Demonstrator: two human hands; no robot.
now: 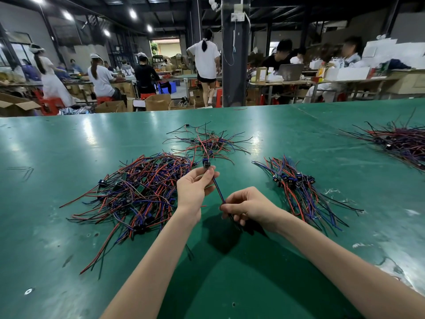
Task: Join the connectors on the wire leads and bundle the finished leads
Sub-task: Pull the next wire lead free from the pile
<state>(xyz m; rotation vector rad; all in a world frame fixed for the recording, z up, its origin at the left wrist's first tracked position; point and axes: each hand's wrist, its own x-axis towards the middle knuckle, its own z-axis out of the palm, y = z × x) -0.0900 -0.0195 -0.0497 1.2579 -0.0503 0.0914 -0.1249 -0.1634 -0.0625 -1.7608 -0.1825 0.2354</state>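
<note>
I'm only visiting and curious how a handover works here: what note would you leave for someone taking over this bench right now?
Left hand pinches the blue connector of one lead; right hand grips that lead's wires lower down.
A tangled pile lies left of the hands, a thinner pile beyond them, an aligned group to their right, all on the green table.
Done, apparently: the aligned group. Left: both loose piles, then bundling.

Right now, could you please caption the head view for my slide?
Left hand pinches a connector, right hand its wires, among lead piles.
</note>
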